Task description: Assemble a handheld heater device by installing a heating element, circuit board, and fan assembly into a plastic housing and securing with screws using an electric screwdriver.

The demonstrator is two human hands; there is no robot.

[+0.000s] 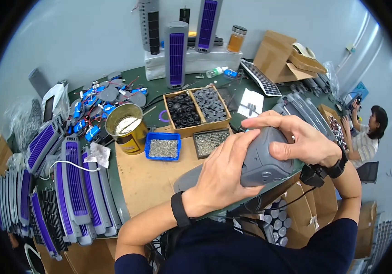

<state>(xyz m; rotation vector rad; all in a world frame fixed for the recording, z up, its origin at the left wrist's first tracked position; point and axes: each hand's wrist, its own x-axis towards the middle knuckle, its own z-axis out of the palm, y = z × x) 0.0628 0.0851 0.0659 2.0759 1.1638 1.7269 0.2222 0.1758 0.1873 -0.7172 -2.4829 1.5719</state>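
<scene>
A long grey plastic housing (pixel 265 160), shaped like the tower fans nearby, lies tilted in front of me, its rounded end to the right. My left hand (pixel 221 171) is wrapped over its body, fingers along the upper side. At the rounded end, my right hand (pixel 303 137) grips with the thumb on the near face and the fingers over the top. The far end of the housing shows past my left wrist, above the cardboard sheet (pixel 145 182). My palms hide much of its middle.
A blue tray of screws (pixel 163 147), a yellow tin (pixel 132 145), a black screw tray (pixel 203 142) and a divided box (pixel 191 130) of black and grey parts stand ahead. Purple-grilled panels (pixel 75 182) pile up left. Upright tower fans (pixel 176 55) stand behind. Another person (pixel 370 132) works at right.
</scene>
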